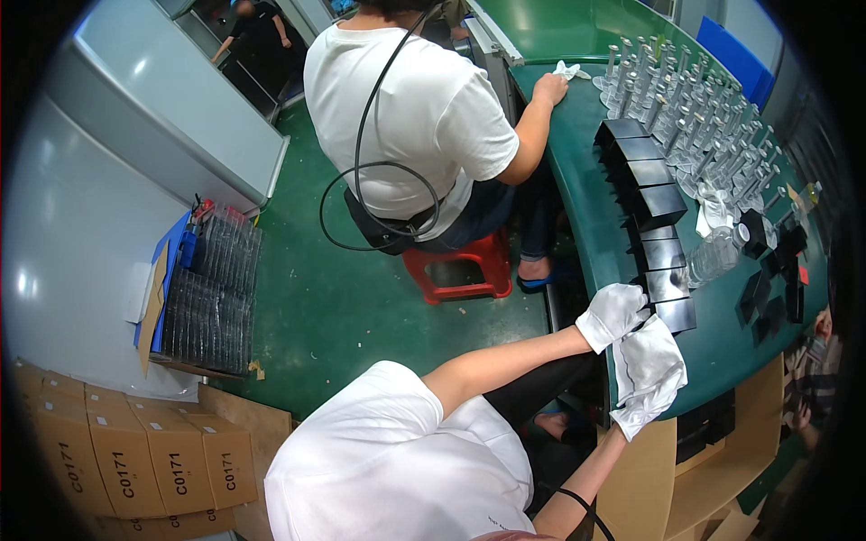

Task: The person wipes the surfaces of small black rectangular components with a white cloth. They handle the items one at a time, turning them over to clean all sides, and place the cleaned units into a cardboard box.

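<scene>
At the near edge of the green table, my left hand wears a white glove, its fingers curled closed. What they grip, if anything, is hidden. Just below it, my right hand, also gloved, holds a white cloth that covers most of its fingers. Both hands are close together beside the near end of a row of black boxes. These boxes run away from me along the table edge.
Many clear stands with upright metal pins fill the far table. A clear plastic bottle and loose black parts lie to the right. An open carton stands below. Another person sits on a red stool ahead.
</scene>
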`<state>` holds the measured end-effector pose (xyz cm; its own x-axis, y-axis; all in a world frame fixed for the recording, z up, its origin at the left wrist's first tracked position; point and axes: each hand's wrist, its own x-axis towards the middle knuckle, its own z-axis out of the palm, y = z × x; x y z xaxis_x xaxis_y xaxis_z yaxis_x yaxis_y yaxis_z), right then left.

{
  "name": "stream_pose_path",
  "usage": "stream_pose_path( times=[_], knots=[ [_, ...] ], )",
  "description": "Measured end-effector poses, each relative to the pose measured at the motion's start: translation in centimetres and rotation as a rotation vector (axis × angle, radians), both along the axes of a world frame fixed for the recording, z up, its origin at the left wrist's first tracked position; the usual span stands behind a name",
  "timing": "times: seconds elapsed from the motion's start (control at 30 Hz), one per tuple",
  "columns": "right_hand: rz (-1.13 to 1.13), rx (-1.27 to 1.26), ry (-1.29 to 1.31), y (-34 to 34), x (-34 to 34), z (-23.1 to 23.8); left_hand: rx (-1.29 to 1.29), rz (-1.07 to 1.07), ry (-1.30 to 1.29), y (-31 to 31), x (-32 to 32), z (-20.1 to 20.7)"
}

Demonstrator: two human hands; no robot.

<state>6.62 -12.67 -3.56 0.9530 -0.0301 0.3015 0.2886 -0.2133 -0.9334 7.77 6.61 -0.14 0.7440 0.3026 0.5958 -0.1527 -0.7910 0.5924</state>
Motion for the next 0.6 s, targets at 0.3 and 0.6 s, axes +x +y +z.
stream_pose_path(
  times=[0.3, 0.6],
  knots=[
    [-0.045, 0.006, -0.012, 0.5, -0.2, 0.6, -0.028, 0.002, -0.017, 0.0, -0.1, 0.0],
    [-0.011, -0.263, -0.086, -1.2, 0.2, -2.0, 0.034, 0.049, -0.03, 0.5, -0.3, -0.3]
  ],
)
